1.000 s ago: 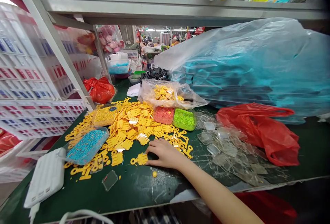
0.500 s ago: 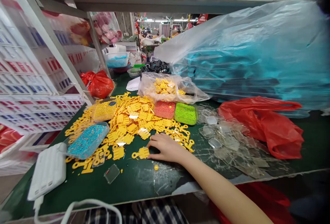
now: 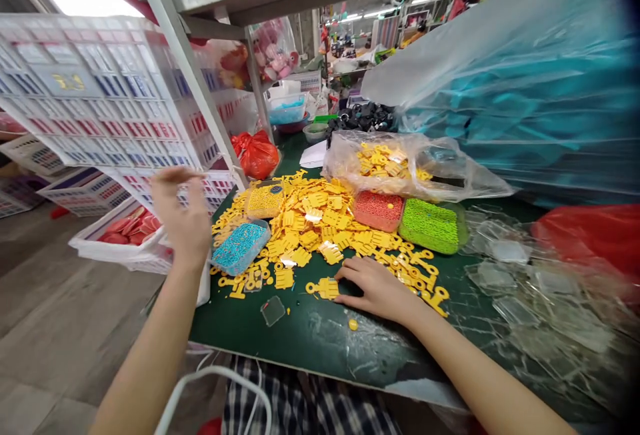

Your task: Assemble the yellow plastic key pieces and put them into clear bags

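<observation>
My right hand (image 3: 377, 288) rests low over the table, its thumb and fingers closed on the edge of a flat yellow plastic piece (image 3: 327, 288) with a ring at one end. Just in front of this hand spreads a large heap of similar yellow pieces (image 3: 313, 218). A small yellow disc (image 3: 353, 324) lies on the tabletop near my right wrist. At the left, my left hand (image 3: 185, 218) is raised beyond the table's edge in front of white crates. It is slightly blurred, with bent fingers apart and nothing visible in them.
Boxes of blue beads (image 3: 241, 247), yellow beads (image 3: 265, 201), red beads (image 3: 379, 210) and green beads (image 3: 430, 225) surround the heap. Clear plastic pieces (image 3: 507, 251) and a red bag (image 3: 595, 238) lie right. White crates (image 3: 100, 88) stand left. A shelf post (image 3: 190, 68) rises at the left.
The view has swung left. My left hand has come into view at the left, raised. My right hand stays at the same yellow plastic piece.
</observation>
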`<state>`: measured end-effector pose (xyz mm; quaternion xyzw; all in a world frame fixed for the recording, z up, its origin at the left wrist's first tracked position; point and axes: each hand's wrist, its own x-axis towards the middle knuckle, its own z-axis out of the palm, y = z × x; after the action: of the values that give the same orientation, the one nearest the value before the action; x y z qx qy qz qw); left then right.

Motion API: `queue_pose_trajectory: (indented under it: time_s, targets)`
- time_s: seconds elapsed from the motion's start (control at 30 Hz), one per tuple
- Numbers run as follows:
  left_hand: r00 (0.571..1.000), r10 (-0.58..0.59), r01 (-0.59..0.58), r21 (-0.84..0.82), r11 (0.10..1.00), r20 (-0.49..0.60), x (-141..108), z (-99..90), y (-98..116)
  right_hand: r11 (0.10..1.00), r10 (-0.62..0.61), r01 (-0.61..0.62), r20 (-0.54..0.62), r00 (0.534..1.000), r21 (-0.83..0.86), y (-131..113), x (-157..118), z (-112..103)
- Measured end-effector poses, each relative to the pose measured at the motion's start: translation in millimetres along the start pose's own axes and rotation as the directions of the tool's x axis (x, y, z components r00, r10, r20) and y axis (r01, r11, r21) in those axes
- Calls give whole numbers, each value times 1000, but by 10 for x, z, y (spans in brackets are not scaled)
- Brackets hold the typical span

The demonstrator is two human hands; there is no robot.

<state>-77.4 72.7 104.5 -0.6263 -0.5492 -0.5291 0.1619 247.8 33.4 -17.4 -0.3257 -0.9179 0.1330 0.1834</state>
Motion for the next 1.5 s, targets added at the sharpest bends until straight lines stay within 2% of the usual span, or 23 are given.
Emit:
queue_pose_trajectory:
  time_s: [0.03, 0.07, 0.1, 0.13, 0.17, 0.2, 0.23, 0.4, 0.5, 0.57, 0.63, 0.8, 0.9, 0.97, 1.03, 1.07, 1.1, 1.17, 1.23, 1.37, 1.5]
  targets:
    - [994, -21, 12, 75, 997, 110, 44, 97, -48, 1000, -5, 5, 0, 1000, 1, 3, 1, 2]
    - [962, -59, 14, 168, 986, 267, 93, 212, -104, 1000, -10, 10, -1, 1000, 1, 7, 1, 4]
    - [892, -117, -1, 262, 965, 437, 144, 335, -169, 1000, -14, 14, -1, 1000, 0, 12, 2, 6]
    - [778, -192, -38, 349, 936, 599, 194, 457, -239, 1000, -18, 18, -1, 1000, -2, 18, 3, 9]
    - [701, -240, -61, 391, 918, 671, 238, 572, -312, 1000, -23, 23, -2, 1000, -4, 25, 4, 12]
    - [639, -281, -82, 427, 901, 716, 278, 674, -383, 1000, -29, 29, -5, 1000, -5, 34, 5, 16]
    - [597, -311, -96, 451, 887, 739, 311, 762, -451, 999, -37, 37, -8, 999, -6, 43, 6, 20]
    - [438, -429, -171, 542, 823, 790, 439, 1014, -677, 998, -57, 57, -1, 998, -8, 82, 6, 45]
    - [367, -472, -220, 568, 793, 801, 484, 1106, -726, 998, -61, 61, -3, 998, -14, 90, 7, 49]
    - [352, -483, -248, 578, 778, 802, 480, 1156, -735, 998, -62, 62, -4, 998, -18, 90, 9, 45]
    - [365, -480, -272, 585, 764, 798, 453, 1188, -733, 998, -59, 59, -1, 998, -21, 89, 12, 40]
    - [441, -446, -302, 597, 743, 779, 411, 1152, -697, 997, -69, 69, -16, 997, -39, 85, 10, 38]
    - [514, -406, -299, 602, 741, 755, 392, 1039, -554, 997, -56, 54, -30, 998, -54, 71, 3, 45]
    - [592, -305, -265, 537, 801, 746, 295, 925, -334, 998, -29, 27, -29, 999, -62, 56, 2, 51]
    - [687, -91, -202, 309, 929, 721, 82, 789, -17, 998, -8, 6, -33, 999, -64, 40, 4, 56]
    - [701, 26, -198, 160, 967, 712, -66, 719, 159, 998, 0, -3, -39, 999, -64, 33, 6, 59]
    - [701, 118, -209, 43, 977, 703, -234, 652, 332, 998, 9, -12, -45, 999, -64, 28, 8, 61]
    - [637, 260, -237, -136, 962, 726, -586, 547, 623, 998, 24, -27, -50, 998, -64, 20, 11, 65]
    - [573, 290, -230, -189, 955, 767, -886, 498, 796, 997, 35, -39, -52, 998, -67, 15, 12, 68]
    - [480, 244, -205, -163, 965, 843, -1188, 520, 828, 996, 40, -45, -73, 997, -77, 5, 7, 78]
    - [450, 254, -195, -183, 964, 856, -1264, 553, 766, 995, 52, -59, -94, 994, -81, -17, 8, 79]
